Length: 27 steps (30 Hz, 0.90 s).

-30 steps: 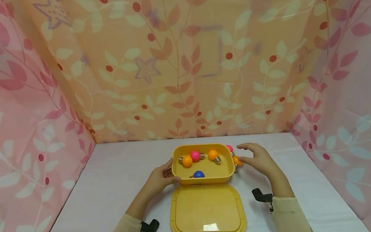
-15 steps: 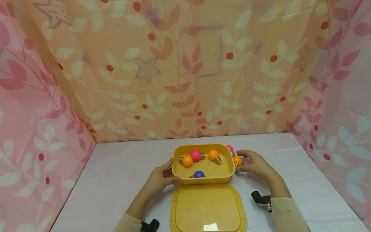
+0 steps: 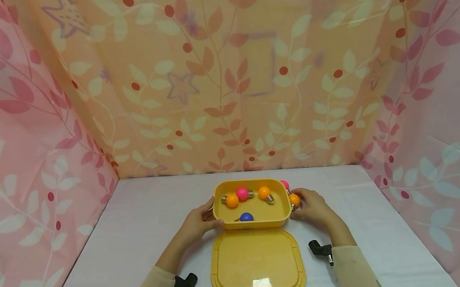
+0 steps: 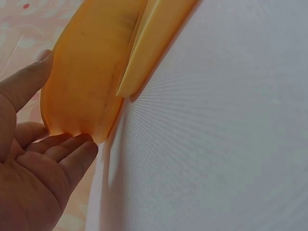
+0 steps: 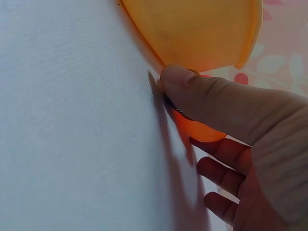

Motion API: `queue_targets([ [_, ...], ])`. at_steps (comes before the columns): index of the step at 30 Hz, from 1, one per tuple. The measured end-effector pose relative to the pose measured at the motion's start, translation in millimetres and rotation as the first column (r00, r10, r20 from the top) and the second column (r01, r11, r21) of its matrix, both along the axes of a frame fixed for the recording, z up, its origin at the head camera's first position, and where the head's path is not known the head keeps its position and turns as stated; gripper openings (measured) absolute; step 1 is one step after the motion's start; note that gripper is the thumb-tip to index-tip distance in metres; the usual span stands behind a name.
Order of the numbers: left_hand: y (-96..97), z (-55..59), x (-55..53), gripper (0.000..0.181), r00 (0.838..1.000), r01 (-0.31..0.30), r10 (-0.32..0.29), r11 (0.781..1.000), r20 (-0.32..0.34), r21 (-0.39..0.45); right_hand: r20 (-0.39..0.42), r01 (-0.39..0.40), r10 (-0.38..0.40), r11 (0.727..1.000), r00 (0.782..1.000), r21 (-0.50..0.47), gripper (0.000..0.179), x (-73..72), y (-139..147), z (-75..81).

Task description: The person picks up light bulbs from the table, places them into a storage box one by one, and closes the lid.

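Note:
A yellow plastic box (image 3: 257, 223) stands uncovered on the table with two orange bulbs, a pink bulb (image 3: 241, 194) and a blue bulb (image 3: 246, 217) inside. My left hand (image 3: 194, 223) holds its left end, thumb at the front corner and fingertips on the end wall, as the left wrist view shows. Outside the right end, my right hand (image 3: 314, 209) has thumb and fingers around another orange bulb (image 3: 294, 200) with a metal screw base. In the right wrist view the thumb (image 5: 202, 94) partly covers that bulb (image 5: 204, 131). A second pink bulb (image 3: 284, 184) lies just behind it.
The yellow lid (image 3: 257, 264) lies flat directly in front of the box. Under everything is a white-covered table (image 3: 144, 201), bounded at back and sides by flowered cloth (image 3: 225, 93). A small black camera mount (image 3: 320, 248) sits at each wrist.
My right hand has moved down and left, and its fingers have closed around the orange bulb beside the box. The left hand, box and lid stay in place.

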<state>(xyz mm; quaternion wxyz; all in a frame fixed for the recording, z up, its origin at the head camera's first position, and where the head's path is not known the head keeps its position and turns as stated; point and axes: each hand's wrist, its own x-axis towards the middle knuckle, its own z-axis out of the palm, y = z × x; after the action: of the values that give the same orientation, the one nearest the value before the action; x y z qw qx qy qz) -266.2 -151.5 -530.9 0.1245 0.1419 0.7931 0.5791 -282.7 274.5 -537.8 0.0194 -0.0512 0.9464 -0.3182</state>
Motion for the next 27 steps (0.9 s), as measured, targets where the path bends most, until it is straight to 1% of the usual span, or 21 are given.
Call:
queue_targets([
  [4,0.3,1.1,0.6,0.092,1.0,0.001,-0.001,1.0,0.002,-0.014,-0.006,0.016,-0.016,1.0,1.0,0.002,0.086,-0.7,2.0,-3.8],
  [8,0.1,1.4,0.8,0.093,1.0,0.0,0.0,1.0,0.01,-0.023,-0.02,0.014,-0.014,1.0,1.0,0.003,0.082,-1.3,2.7,-4.0],
  [12,-0.2,1.4,0.9,0.093,1.0,0.003,-0.003,1.0,0.002,-0.025,-0.005,0.014,-0.014,1.0,1.0,-0.003,0.082,-1.1,3.7,-2.7],
  [17,0.5,1.2,0.6,0.093,1.0,0.0,0.0,1.0,0.002,-0.031,0.014,0.017,-0.016,0.998,1.0,-0.066,0.086,-0.7,6.7,-1.6],
  [21,1.0,-0.6,-0.4,0.093,1.0,0.0,0.0,0.999,-0.008,-0.035,0.019,0.021,-0.019,0.994,1.0,-0.11,0.084,-0.6,8.2,-0.8],
  [27,0.4,-0.7,-0.4,0.093,1.0,-0.001,0.001,0.999,-0.006,-0.032,-0.021,0.015,-0.017,0.994,1.0,-0.109,0.081,1.6,10.4,2.9],
])
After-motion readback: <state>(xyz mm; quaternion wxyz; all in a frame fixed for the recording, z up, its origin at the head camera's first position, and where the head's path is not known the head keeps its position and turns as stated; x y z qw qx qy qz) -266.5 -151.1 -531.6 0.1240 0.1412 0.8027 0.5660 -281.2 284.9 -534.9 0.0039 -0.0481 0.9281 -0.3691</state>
